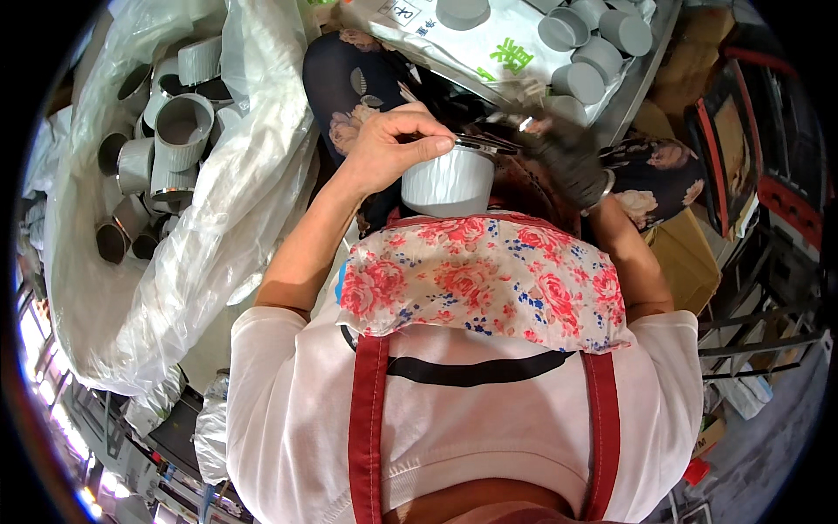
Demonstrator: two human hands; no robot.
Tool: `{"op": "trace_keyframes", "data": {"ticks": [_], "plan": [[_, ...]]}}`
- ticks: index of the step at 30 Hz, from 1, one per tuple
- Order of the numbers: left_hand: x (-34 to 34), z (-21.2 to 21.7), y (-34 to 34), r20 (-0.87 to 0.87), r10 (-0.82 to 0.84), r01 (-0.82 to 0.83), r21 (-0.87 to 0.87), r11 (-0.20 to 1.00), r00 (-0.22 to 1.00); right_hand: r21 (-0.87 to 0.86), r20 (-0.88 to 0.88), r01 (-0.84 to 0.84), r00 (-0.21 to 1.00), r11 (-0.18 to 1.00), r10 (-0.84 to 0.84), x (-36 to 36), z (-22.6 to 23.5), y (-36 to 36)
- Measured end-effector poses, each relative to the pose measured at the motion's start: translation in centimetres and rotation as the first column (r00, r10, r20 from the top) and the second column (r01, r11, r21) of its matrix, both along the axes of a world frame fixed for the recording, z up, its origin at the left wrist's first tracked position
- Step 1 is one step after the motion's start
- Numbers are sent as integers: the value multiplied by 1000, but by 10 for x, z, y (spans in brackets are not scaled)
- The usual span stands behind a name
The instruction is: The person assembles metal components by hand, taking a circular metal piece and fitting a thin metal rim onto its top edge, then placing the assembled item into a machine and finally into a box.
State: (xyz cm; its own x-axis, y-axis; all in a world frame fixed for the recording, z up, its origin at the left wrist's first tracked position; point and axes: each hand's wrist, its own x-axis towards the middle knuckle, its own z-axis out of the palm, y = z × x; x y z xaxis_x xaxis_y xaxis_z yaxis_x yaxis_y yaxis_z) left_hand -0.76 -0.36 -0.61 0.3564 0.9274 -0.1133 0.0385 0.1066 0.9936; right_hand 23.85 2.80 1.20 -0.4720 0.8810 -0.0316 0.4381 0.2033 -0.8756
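A pale grey ribbed cup (449,180) stands on my lap, its mouth ringed by a dark, shiny edge. My left hand (397,148) is bare and closed, with thumb and fingers pinching that rim on its left side. Just right of the cup, my right hand (567,162) wears a dark glove and is smeared by motion. Its fingers are too blurred to read, and whether it holds anything cannot be made out. A floral apron (480,279) lies close below the cup.
At left, a big clear plastic bag (236,188) holds several grey cups (184,131) with shiny rims. Beyond my knees, several plain grey cups (578,83) sit on a white printed sack (489,44). A cardboard box (685,253) and a red-edged black frame (724,148) stand at right.
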Motion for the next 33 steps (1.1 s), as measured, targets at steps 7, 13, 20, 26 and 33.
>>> {"op": "trace_keyframes", "data": {"ticks": [7,13,20,26,33], "plan": [[-3,-4,-15,28,101,-103,90,991,995,-121,13,-134,991,984,137,-14,-13,-17],[-5,-10,-22,179,260,-250,-78,965,949,122,114,-265,961,956,252,-19,-14,-15],[-7,-20,-22,83,260,-254,-78,964,962,330,107,-264,964,906,242,-19,-29,-16],[-9,-25,-23,216,289,-240,-223,945,933,201,66,-92,995,975,81,-30,-33,-20],[-8,-32,-27,316,285,-187,-306,933,905,329,69,-127,991,936,111,-29,-22,-20]]}}
